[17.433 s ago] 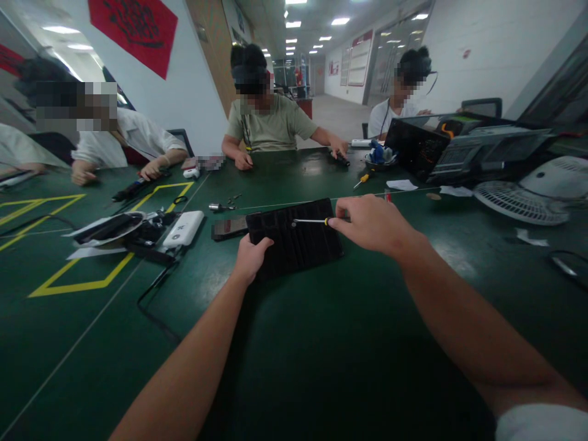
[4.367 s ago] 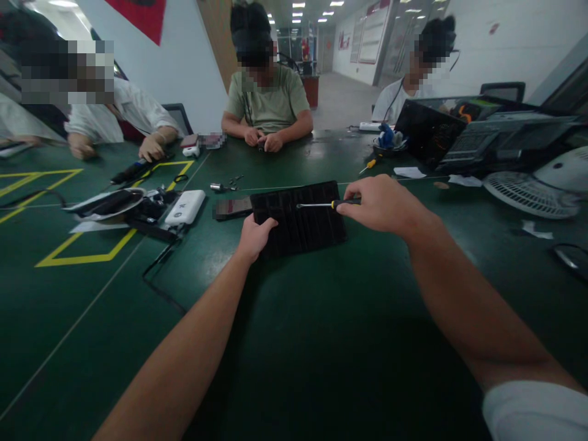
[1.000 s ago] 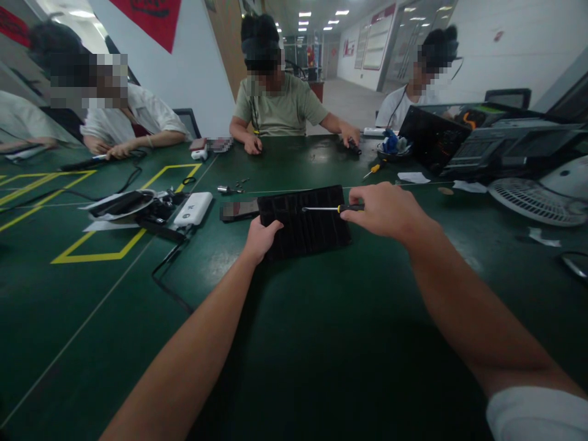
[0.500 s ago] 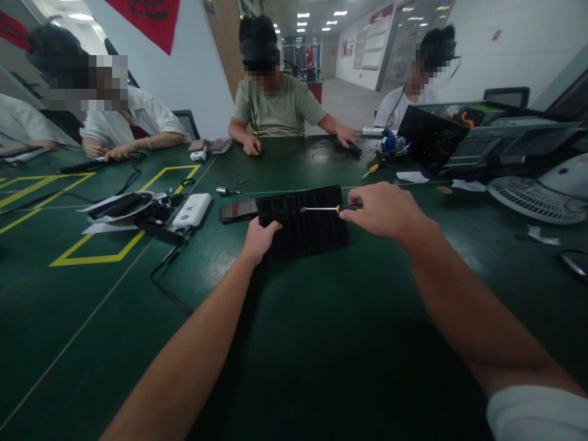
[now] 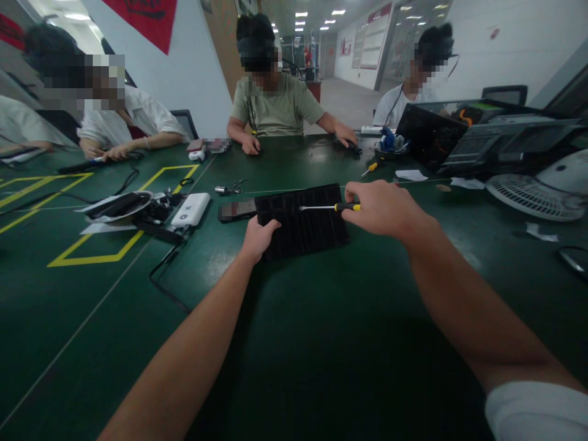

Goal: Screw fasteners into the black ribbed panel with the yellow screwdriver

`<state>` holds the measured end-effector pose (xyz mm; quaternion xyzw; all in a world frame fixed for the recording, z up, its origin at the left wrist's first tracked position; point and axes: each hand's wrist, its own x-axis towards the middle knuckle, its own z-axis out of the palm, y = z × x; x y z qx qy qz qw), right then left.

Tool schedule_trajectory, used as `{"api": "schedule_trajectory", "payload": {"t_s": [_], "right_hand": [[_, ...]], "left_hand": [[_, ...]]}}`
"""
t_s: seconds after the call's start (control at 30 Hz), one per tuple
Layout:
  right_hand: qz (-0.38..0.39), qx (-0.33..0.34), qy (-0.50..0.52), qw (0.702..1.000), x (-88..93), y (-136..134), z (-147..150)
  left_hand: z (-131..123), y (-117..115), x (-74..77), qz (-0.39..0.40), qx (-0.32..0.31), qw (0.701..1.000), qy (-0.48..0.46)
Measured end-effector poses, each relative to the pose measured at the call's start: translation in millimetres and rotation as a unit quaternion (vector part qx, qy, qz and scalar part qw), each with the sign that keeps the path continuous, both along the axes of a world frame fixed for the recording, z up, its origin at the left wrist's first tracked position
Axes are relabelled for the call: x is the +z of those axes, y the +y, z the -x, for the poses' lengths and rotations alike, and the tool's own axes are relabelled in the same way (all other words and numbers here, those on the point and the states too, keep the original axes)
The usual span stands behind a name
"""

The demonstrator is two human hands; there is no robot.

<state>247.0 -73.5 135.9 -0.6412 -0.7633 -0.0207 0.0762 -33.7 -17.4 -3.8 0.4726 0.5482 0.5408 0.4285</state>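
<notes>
My left hand (image 5: 260, 237) grips the left edge of a flat black panel (image 5: 303, 233) with ribs across it, thumb on the near face. The panel is tilted up over the green table. Closed around a yellow-and-black handle, my right hand (image 5: 379, 207) holds a screwdriver (image 5: 319, 208) level in front of the panel. Its metal shaft points left, and the tip lies over the panel's upper middle; whether it touches cannot be made out. Behind the panel's left side lies a dark flat phone-like object (image 5: 233, 211).
Left on the green table (image 5: 367, 343) are a white power bank (image 5: 191, 209), a cable and a plate of dark parts (image 5: 120, 207). A small metal cylinder (image 5: 226, 190) lies beyond the panel. At right stand a white fan (image 5: 535, 197) and a computer case (image 5: 496, 144). Other people sit opposite.
Almost nothing differs. The whole view has shifted very slightly; both hands keep their hold on the panel and the screwdriver.
</notes>
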Motion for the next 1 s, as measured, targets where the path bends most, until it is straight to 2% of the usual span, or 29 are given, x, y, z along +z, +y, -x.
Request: {"api": "schedule_trajectory", "payload": {"t_s": [0.7,1.0], "right_hand": [[-0.062,0.016,0.030,0.998,5.5,-2.2,-5.2],[-0.060,0.018,0.036,0.997,5.5,-3.8,-0.2]], "left_hand": [[-1.5,0.5,0.7,-0.004,0.014,1.000,0.007],[-2.4,-1.5,4.4,-0.004,0.011,1.000,0.010]]}}
